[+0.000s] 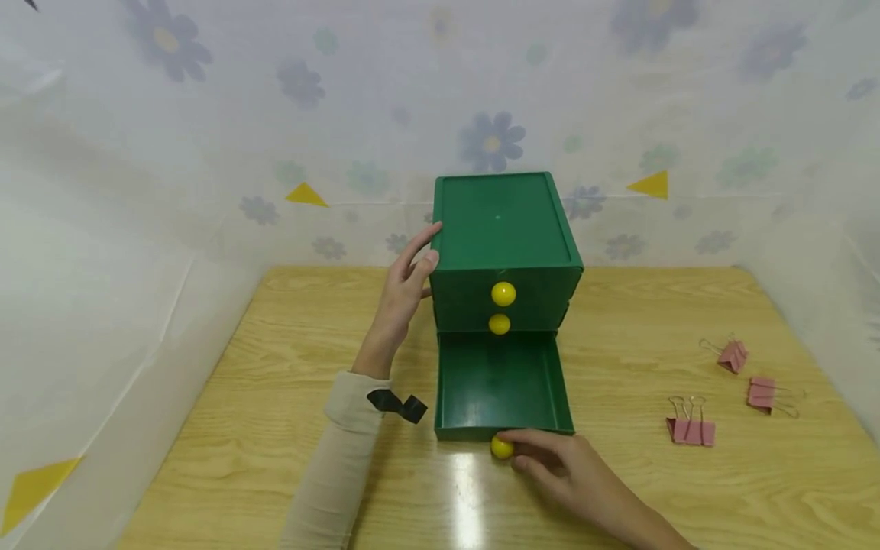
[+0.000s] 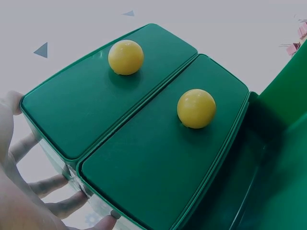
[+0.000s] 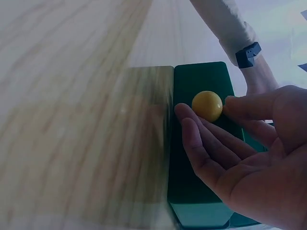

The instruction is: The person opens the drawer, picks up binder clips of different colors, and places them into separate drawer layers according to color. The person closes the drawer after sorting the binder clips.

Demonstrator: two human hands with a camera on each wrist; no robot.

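A green three-drawer cabinet (image 1: 502, 221) stands at the back middle of the wooden table (image 1: 275, 428). Its bottom drawer (image 1: 498, 382) is pulled out toward me, and I see nothing inside it. My right hand (image 1: 522, 452) pinches that drawer's yellow knob (image 1: 501, 448) (image 3: 207, 105) between thumb and fingers. The top knob (image 2: 125, 57) and middle knob (image 2: 196, 109) sit on closed drawers. My left hand (image 1: 422, 256) rests flat against the cabinet's left side, fingers (image 2: 48, 184) along the wall and thumb at the front corner.
Three pink binder clips lie on the table's right side: one (image 1: 690, 428) nearest me, one (image 1: 766, 395) further right, one (image 1: 731, 355) behind. Floral sheeting with yellow triangles walls in the table at the back and sides.
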